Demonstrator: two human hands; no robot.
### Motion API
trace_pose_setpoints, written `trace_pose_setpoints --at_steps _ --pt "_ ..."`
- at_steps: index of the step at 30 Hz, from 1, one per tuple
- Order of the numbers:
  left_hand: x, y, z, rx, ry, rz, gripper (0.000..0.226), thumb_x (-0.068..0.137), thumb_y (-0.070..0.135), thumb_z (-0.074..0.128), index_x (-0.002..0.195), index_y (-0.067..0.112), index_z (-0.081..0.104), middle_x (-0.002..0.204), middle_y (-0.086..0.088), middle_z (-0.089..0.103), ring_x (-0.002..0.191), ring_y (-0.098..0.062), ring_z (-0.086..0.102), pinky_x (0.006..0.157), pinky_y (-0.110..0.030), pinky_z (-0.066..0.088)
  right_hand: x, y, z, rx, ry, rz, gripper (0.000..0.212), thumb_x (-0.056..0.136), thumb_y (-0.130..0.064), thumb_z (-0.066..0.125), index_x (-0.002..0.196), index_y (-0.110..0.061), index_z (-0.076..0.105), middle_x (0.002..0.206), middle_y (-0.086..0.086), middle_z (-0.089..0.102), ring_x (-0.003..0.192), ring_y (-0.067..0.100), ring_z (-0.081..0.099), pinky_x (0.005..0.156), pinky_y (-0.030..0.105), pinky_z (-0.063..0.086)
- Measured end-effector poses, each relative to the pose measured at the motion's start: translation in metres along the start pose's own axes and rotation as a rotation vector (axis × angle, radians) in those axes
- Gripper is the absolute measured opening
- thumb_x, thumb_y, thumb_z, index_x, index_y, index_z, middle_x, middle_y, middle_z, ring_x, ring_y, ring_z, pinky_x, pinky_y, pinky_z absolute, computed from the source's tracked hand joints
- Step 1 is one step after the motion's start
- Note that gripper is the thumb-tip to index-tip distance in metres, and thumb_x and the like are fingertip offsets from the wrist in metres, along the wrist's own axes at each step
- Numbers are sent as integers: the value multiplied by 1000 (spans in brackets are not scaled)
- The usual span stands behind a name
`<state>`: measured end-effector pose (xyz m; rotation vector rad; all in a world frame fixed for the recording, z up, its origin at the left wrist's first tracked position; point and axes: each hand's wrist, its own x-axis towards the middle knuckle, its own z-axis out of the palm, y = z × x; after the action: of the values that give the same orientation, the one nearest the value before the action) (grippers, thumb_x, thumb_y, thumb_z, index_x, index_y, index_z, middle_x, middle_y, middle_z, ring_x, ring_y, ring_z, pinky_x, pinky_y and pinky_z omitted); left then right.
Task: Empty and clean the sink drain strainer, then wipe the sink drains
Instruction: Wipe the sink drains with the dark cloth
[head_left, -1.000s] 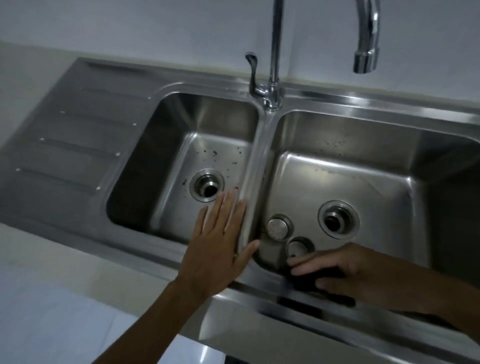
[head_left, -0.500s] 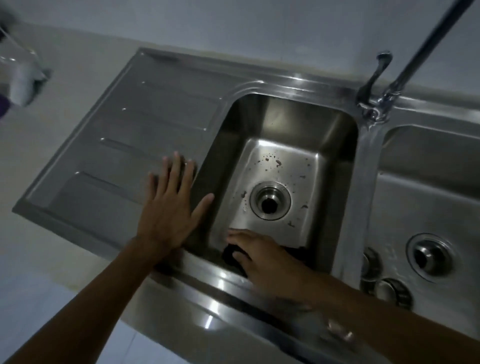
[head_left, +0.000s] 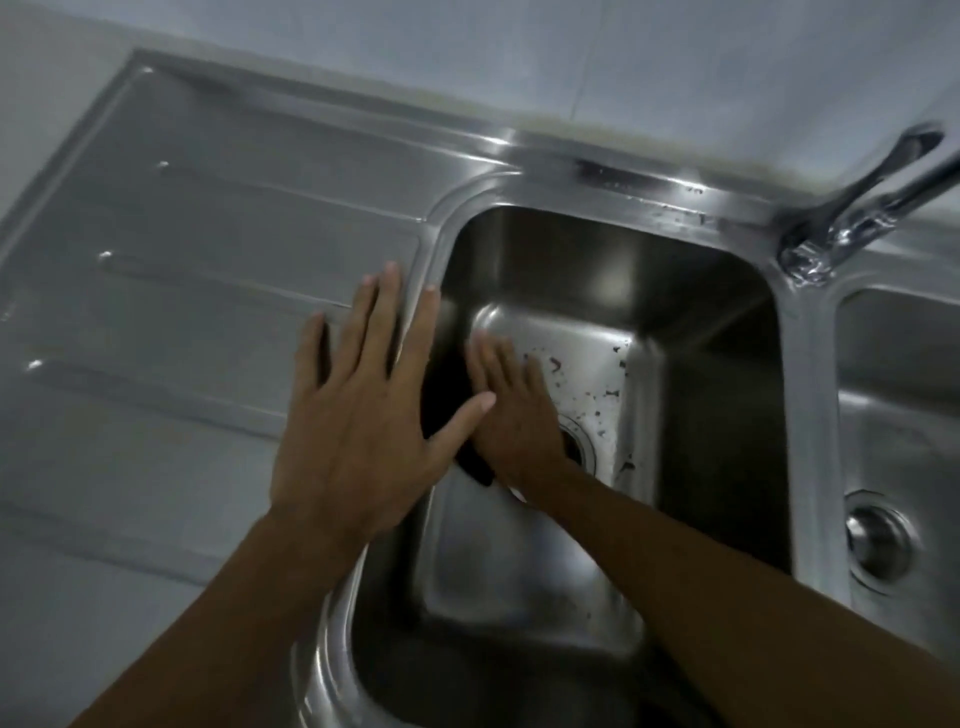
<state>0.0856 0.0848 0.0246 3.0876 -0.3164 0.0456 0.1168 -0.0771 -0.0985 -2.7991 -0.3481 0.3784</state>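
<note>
Inside left basin (head_left: 711, 405) | right hand (head_left: 511, 410) flat on black pad (head_left: 474, 466) | specks (head_left: 602, 396)

The steel sink unit (head_left: 597, 171) had a ribbed drainboard (head_left: 208, 234) at left and two basins to its right. Dark specks (head_left: 597, 395) lay on the left basin (head_left: 701, 364) floor by its drain (head_left: 579, 441). A dark pad (head_left: 447, 395) sat at that floor's left side, and the left hand (head_left: 358, 441) lay flat on the drainboard's edge.

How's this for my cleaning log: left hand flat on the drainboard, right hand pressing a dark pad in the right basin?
Wrong basin: the head view shows the right hand pressing the dark pad in the left basin. The left hand is flat on the drainboard.
</note>
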Motion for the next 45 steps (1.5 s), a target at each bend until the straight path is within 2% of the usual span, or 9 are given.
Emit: trace_pose_setpoints --at_steps 2,6,11,16,20,25,31,39,45 --pt "0 -2 0 19 -15 15 92 98 78 22 165 15 19 172 -16 12 160 -30 15 123 -60 20 18 13 -14 63 141 179 67 106 -47 25 161 -11 9 170 13 8 157 33 8 125 51 18" --pt "1 -1 0 33 -30 26 92 97 78 25 165 16 19 172 -16 12 159 -31 16 123 -61 20 0 25 3 -96 43 -176 65 106 -48 25 161 -13 17 169 12 12 156 35 10 120 58 27" --pt "5 -4 2 70 6 44 92 98 77 26 163 13 25 171 -18 16 158 -33 19 121 -62 22 45 53 -3 -283 89 -117 62 108 -43 23 161 -14 11 170 9 5 157 31 4 122 56 21" --pt "4 -2 -1 48 -26 35 92 98 78 22 166 16 14 172 -18 10 160 -33 13 123 -63 19 -28 100 -3 -199 157 409 65 105 -37 31 160 -6 16 168 18 10 156 35 9 125 51 20" --pt "3 -2 -1 49 -11 27 93 98 77 22 166 15 12 172 -18 9 160 -33 12 122 -64 19 -38 86 -4 -135 137 508 63 106 -32 34 160 -4 14 168 20 8 156 37 5 126 52 14" --pt "5 -1 5 32 31 32 92 98 76 24 164 13 19 172 -17 12 159 -32 14 123 -62 18 7 20 16 -9 143 103 59 108 -30 28 160 -7 15 169 15 7 157 35 0 126 54 11" --pt "2 -2 4 39 33 34 91 99 75 21 165 12 16 172 -18 11 159 -32 14 123 -62 19 -103 27 38 -162 -115 -367 67 105 -26 43 162 -13 11 170 10 6 157 34 3 127 49 11" --pt "4 0 1 -23 -6 14 90 98 77 12 166 17 5 173 -14 0 161 -28 1 126 -62 12 -109 34 -3 -187 -268 162 70 99 -11 27 160 -8 -9 169 14 -13 157 31 2 123 45 24" --pt "2 1 1 -30 -25 9 93 97 78 7 166 16 0 173 -14 -6 161 -28 -4 126 -61 10 -153 20 -31 -355 -614 -21 66 100 2 36 159 1 5 167 23 1 155 40 9 101 51 51"
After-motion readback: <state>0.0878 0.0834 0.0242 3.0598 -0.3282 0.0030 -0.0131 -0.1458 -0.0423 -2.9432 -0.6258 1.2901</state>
